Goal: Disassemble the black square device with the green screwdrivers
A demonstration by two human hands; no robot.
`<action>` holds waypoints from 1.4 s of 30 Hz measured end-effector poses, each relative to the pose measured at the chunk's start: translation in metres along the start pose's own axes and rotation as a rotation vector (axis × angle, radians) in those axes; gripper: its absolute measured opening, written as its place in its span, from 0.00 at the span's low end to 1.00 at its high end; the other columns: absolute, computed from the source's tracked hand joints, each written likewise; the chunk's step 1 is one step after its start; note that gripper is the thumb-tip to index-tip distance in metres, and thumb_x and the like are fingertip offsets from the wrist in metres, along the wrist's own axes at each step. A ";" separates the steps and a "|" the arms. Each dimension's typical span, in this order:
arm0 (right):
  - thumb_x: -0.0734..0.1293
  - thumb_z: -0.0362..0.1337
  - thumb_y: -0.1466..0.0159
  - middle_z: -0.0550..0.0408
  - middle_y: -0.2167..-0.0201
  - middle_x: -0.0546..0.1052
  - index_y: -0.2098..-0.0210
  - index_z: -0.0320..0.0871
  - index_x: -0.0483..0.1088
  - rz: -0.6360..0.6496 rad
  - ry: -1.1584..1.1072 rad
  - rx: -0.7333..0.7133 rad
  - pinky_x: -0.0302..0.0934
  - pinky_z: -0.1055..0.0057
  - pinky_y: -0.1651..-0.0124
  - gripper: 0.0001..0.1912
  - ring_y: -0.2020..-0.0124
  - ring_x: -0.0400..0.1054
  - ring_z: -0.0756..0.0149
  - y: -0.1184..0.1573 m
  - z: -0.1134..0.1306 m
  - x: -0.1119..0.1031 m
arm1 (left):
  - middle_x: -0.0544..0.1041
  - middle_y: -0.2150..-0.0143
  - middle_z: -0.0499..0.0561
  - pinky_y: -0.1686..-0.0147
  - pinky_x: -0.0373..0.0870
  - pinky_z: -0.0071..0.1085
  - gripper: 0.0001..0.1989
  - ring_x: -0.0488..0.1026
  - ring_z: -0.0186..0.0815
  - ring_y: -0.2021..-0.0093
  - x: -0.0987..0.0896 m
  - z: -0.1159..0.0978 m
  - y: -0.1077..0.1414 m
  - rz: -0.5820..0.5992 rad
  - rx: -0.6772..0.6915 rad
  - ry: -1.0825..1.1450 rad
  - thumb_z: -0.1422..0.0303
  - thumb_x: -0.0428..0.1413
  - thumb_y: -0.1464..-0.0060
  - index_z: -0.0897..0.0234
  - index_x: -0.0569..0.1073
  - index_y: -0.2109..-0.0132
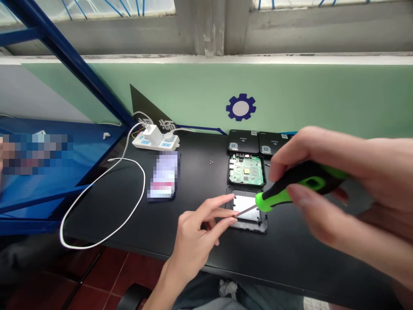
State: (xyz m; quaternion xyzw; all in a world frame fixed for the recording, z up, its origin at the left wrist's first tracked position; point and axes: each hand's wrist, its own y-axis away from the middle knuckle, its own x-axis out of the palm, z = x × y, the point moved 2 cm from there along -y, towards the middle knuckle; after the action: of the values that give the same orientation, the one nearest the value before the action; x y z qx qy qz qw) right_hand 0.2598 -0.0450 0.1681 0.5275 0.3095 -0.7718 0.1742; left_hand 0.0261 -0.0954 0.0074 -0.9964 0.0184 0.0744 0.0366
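A green and black screwdriver [300, 183] is gripped in my right hand [335, 189], its shaft slanting down to the left. The tip reaches the fingertips of my left hand [201, 226], where thumb and middle finger pinch together while the index finger stretches out above. Whatever sits in that pinch is too small to make out. Beneath the shaft lies a black plastic cover [247, 227] with a silver metal plate [241, 202] on it. Just behind, a green circuit board [254, 170] rests in an open black case [263, 176].
Two closed black boxes [243, 141] stand against the green wall panel. Tiny screws [211, 162] lie on the black table [200, 181]. To the left are a blurred-out phone [164, 176], a white power strip [156, 141] and a looped white cable [97, 247]. Another person's hand shows at far left.
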 end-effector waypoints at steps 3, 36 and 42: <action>0.62 0.41 0.18 0.67 0.77 0.69 0.50 0.53 0.68 0.057 -0.065 -0.092 0.53 0.63 0.76 0.04 0.82 0.58 0.66 -0.003 0.000 0.008 | 0.92 0.61 0.46 0.69 0.78 0.23 0.20 0.77 0.30 0.77 0.005 0.000 0.001 -0.011 0.193 -0.200 0.71 0.71 0.32 0.50 0.88 0.36; 0.61 0.39 0.18 0.64 0.76 0.63 0.61 0.47 0.65 0.060 0.039 -0.227 0.50 0.60 0.77 0.12 0.81 0.56 0.65 -0.007 0.007 0.027 | 0.86 0.69 0.43 0.71 0.72 0.20 0.20 0.70 0.29 0.75 0.019 0.007 0.010 -0.120 -0.053 -0.189 0.73 0.69 0.39 0.55 0.89 0.41; 0.63 0.38 0.18 0.65 0.75 0.61 0.62 0.47 0.63 0.053 0.058 -0.280 0.47 0.61 0.77 0.14 0.80 0.53 0.68 -0.009 0.008 0.026 | 0.91 0.60 0.45 0.68 0.76 0.20 0.22 0.75 0.28 0.73 0.018 0.006 0.011 -0.111 0.003 -0.229 0.76 0.67 0.38 0.55 0.89 0.40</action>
State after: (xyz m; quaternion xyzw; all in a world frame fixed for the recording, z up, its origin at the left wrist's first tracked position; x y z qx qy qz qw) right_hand 0.2387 -0.0414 0.1486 0.5281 0.4050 -0.7005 0.2576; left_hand 0.0428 -0.1067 -0.0018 -0.9808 -0.0408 0.1855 0.0440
